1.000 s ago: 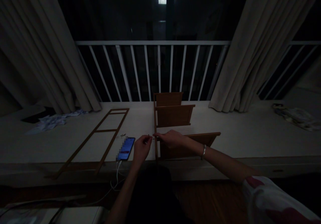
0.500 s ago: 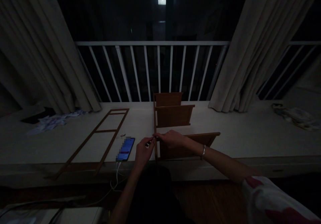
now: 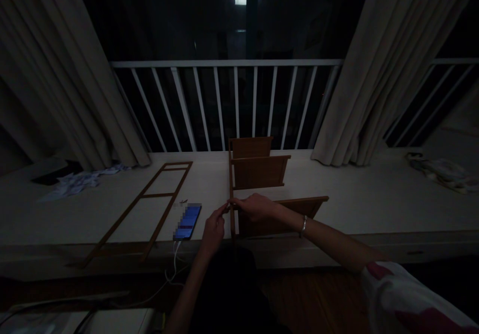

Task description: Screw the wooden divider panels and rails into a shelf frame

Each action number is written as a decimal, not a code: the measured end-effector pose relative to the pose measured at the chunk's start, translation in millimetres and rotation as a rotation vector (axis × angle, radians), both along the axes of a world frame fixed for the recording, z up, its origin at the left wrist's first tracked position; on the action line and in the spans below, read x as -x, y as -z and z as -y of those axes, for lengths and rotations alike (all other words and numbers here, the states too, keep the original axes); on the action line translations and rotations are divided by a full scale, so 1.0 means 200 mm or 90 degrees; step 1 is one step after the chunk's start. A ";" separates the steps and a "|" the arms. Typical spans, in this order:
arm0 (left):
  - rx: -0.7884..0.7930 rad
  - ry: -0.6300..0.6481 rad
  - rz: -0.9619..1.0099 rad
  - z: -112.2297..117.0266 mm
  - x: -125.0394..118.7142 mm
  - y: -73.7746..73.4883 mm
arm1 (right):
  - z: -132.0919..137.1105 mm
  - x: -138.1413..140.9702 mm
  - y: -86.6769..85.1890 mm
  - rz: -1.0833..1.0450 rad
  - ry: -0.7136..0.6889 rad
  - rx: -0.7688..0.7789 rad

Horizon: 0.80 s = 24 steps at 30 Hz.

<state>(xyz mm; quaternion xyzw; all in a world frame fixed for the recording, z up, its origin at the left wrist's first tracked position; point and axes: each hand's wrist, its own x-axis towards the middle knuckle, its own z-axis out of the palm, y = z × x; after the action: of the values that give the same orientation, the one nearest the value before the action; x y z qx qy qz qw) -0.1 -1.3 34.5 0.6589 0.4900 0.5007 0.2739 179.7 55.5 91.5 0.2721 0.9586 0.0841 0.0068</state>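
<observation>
A brown wooden shelf unit (image 3: 259,171) lies on its side on the pale window ledge (image 3: 374,199), with three boards standing out from a thin side rail. My right hand (image 3: 254,205) rests on top of that rail at the nearest board (image 3: 299,206), fingers closed over it. My left hand (image 3: 214,228) is pinched against the rail from the left, holding something small that I cannot make out. A second ladder-like wooden side frame (image 3: 145,206) lies flat on the ledge to the left.
A lit phone (image 3: 187,221) lies on the ledge by my left hand, its white cable (image 3: 170,274) hanging over the edge. Crumpled paper (image 3: 77,181) lies far left, cloth (image 3: 443,169) far right. Curtains hang on both sides before a white railing (image 3: 232,64).
My left hand has moved right, from beside the phone up to the shelf's side rail. My right hand has stayed on the rail.
</observation>
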 end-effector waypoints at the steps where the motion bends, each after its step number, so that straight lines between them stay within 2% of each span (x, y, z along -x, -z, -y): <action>1: 0.000 0.015 0.003 0.00 0.01 0.00 | 0.00 0.00 0.00 0.002 0.005 0.000; 8: 0.000 0.070 -0.046 0.00 0.06 0.00 | 0.00 0.01 0.00 0.017 0.021 0.009; 15: -0.003 0.034 -0.154 0.02 0.04 -0.03 | -0.01 0.01 0.01 0.011 0.012 0.010; 24: -0.039 0.014 -0.189 -0.01 0.04 0.04 | 0.00 0.02 0.00 0.020 0.018 0.005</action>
<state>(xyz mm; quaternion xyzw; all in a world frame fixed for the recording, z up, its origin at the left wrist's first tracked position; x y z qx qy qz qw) -8.7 -0.1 26.0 0.7390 0.5025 0.4095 0.1837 176.5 56.2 90.9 0.2839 0.9548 0.0847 0.0244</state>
